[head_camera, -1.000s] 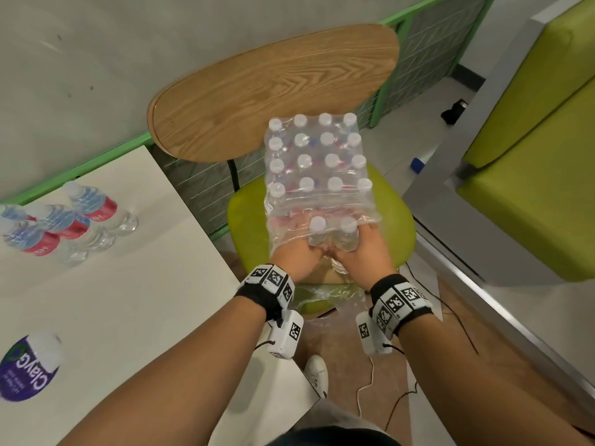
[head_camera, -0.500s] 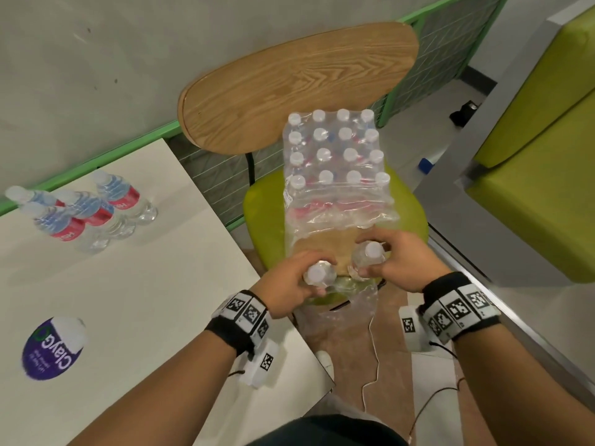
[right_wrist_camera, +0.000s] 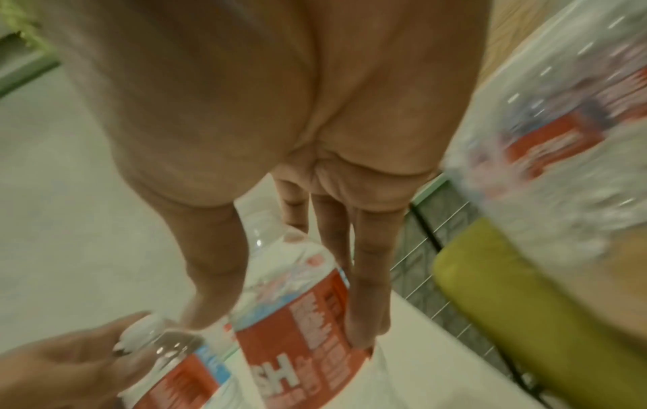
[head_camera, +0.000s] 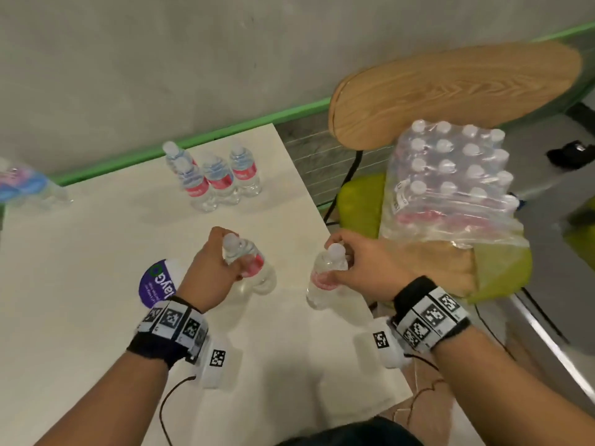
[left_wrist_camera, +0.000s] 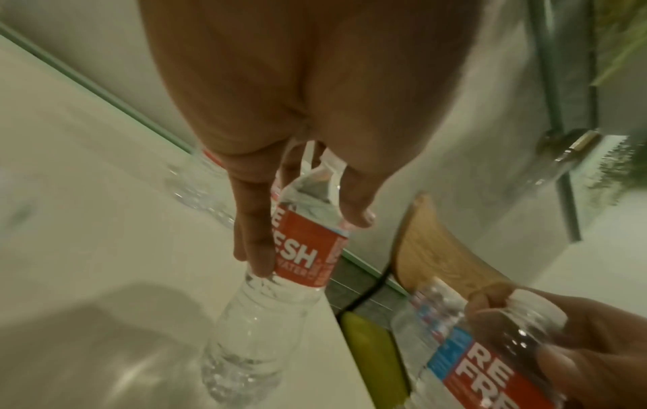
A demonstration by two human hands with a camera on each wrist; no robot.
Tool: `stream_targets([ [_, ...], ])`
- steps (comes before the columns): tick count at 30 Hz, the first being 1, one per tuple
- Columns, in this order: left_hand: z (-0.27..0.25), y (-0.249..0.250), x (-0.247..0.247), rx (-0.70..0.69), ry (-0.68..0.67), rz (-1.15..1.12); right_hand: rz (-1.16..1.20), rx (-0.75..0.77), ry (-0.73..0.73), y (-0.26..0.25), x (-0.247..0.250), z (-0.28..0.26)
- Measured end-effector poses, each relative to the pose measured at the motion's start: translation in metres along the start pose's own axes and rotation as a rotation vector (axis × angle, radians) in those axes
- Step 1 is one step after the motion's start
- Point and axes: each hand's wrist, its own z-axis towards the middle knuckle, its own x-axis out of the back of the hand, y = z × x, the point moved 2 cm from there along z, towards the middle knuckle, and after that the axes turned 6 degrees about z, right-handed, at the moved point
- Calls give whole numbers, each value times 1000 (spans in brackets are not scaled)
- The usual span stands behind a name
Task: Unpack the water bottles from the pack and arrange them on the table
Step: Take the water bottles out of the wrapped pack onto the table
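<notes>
My left hand (head_camera: pixel 222 262) grips a clear water bottle (head_camera: pixel 248 265) with a red label by its upper part, above the white table (head_camera: pixel 96 284). In the left wrist view the same bottle (left_wrist_camera: pixel 280 265) hangs below my left hand (left_wrist_camera: pixel 301 221). My right hand (head_camera: pixel 351 265) holds a second bottle (head_camera: pixel 325 281) near its neck, over the table's right edge; the right wrist view shows that bottle (right_wrist_camera: pixel 297 318) between my fingers (right_wrist_camera: pixel 367 276). The plastic-wrapped pack (head_camera: pixel 450 185) of bottles sits on a green chair seat (head_camera: pixel 360 204) to the right. Several bottles (head_camera: pixel 215 178) stand at the table's far side.
The chair has a wooden backrest (head_camera: pixel 450 91) against a grey wall. A purple round sticker (head_camera: pixel 157 281) lies on the table by my left wrist. More wrapped bottles (head_camera: pixel 22 185) sit blurred at the far left. Cables trail on the floor at the right.
Both hands pulled a bottle each out of the torn pack and carried them left, over the table. The view swung left with them.
</notes>
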Motion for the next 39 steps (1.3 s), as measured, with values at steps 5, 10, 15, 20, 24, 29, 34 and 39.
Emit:
stream_targets([
  [5, 21, -44, 50, 50, 150, 160, -80, 71, -27, -53, -69, 47],
  [10, 41, -60, 74, 62, 286, 121, -113, 89, 2, -88, -120, 93],
  [15, 69, -65, 86, 26, 353, 111, -125, 105, 122, -107, -139, 141],
  [20, 101, -64, 107, 40, 382, 131, -91, 79, 235, -123, -139, 183],
  [24, 122, -65, 119, 35, 390, 112, -49, 92, 258, -132, -140, 207],
  [29, 143, -66, 128, 56, 414, 45, -24, 80, 291, -137, -140, 227],
  [34, 158, -63, 128, 45, 425, 32, -38, 81, 302, -143, -139, 245],
  [39, 166, -61, 127, 35, 424, 41, -63, 79, 314, -144, -139, 255],
])
